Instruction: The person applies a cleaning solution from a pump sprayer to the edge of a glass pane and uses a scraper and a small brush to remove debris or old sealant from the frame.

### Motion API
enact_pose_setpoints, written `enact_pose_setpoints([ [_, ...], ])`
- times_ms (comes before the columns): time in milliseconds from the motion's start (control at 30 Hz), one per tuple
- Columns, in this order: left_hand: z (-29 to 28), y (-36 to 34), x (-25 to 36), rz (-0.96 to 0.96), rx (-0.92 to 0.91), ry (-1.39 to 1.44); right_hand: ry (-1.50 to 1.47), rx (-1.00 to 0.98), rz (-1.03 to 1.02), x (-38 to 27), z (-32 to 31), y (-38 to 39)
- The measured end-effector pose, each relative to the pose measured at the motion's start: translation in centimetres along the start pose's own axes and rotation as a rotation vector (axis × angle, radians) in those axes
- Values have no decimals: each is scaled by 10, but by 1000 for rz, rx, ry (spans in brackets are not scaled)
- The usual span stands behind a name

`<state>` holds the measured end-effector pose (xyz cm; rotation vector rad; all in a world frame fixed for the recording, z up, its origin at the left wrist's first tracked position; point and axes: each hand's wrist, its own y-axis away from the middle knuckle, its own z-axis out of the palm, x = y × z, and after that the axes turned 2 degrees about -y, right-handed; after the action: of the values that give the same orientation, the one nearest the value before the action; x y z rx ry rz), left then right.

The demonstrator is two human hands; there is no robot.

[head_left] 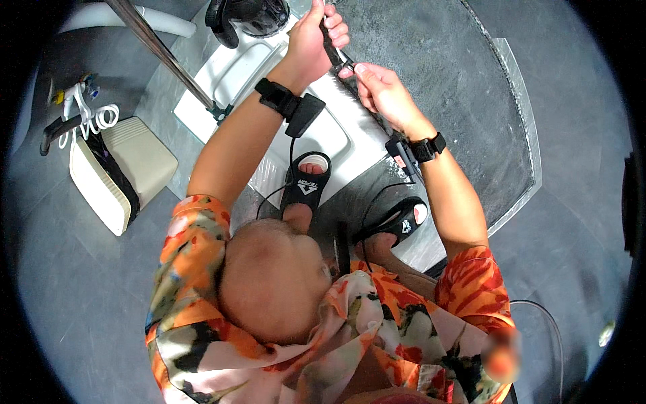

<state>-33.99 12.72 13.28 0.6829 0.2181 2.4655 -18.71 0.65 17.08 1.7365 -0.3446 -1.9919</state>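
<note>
The left hand (315, 47) curls its fingers around a slim dark strip (333, 56), which runs down to the right hand (385, 94), pinched between thumb and fingers.

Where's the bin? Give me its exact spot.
In the head view, the beige bin is at the left, on the grey floor, just below the white coil and left of the person's left forearm.
</note>
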Motion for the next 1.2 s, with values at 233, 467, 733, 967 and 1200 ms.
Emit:
enact_pose_setpoints([
  [233, 15, 2, -7, 94, 78, 12, 18, 188, -170, 12, 22, 8],
  [467, 23, 13, -11, 43, 105, -4, 152, 217, -184, 8, 27, 19],
  [733, 31, 20, -19, 80, 85, -47, -31, 319, -162, 20, 39, 26],
  [967, 47, 22, -26, 64, 197, -38, -225, 348, -200, 31, 47, 28],
  [1200, 37, 19, -28, 94, 121, -21, -305, 431, -220, 33, 63, 27],
])
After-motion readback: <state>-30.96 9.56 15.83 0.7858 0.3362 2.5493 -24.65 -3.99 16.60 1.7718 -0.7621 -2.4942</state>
